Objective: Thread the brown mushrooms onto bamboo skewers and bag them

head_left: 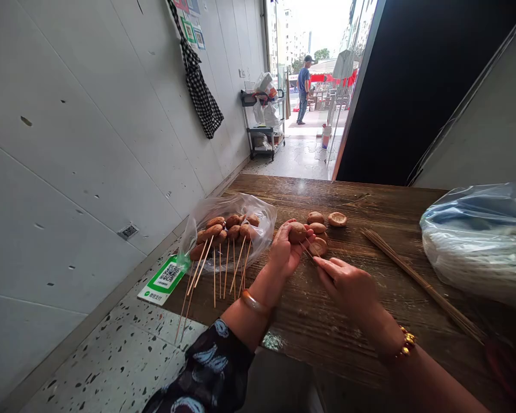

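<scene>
Ahead and left of the right hand [348, 282], which is pinching at least one thin stick [308, 252], the left hand [284, 252] is gripping a brown mushroom [298, 233], the stick's long axis slanting forward-left toward it.

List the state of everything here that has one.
Held mushroom: in left hand
Held sticks: in right hand
Loose mushrooms: lying on table
Clear bag: open, holding skewered mushrooms
Stick bundle: lying on table
QR sign: lying face up
Checkered cloth: hanging
Cart: upright, loaded
Large plastic bag: bulging
</scene>
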{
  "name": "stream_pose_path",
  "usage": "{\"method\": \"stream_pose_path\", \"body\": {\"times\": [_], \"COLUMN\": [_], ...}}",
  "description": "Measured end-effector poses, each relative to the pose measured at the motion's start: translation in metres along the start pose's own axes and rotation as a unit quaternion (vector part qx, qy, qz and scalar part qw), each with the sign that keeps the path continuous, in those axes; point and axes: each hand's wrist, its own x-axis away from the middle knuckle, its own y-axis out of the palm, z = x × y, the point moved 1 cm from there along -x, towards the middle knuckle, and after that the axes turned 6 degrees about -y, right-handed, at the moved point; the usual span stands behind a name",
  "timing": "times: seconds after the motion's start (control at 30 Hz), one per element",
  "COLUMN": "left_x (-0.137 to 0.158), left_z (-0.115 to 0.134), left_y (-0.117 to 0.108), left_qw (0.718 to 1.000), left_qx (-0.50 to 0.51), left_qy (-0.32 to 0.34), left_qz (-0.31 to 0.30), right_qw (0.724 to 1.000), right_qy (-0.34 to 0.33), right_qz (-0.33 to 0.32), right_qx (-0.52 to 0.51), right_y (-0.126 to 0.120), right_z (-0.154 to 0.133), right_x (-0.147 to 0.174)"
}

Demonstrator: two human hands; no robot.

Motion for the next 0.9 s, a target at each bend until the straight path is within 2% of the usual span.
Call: {"method": "stream_pose_path", "body": {"times": [0.4, 0.9], "left_x": [0.0017, 0.0064], "left_z": [0.0021, -0.0053], "left_y": [0.0001, 0.0043], "left_qw": [1.0, 1.0], "left_qx": [0.026, 0.019], "left_qy": [0.001, -0.004], "left_qz": [0.006, -0.021], "right_qw": [1.0, 1.0], "right_qy": [-0.015, -0.017], "right_qz": [0.012, 0.021], "right_qx": [0.002, -0.007], "right_y": [0.0028, 0.0084], "right_z": [0.0001, -0.0004], "right_x": [0.0011, 0.0011]}}
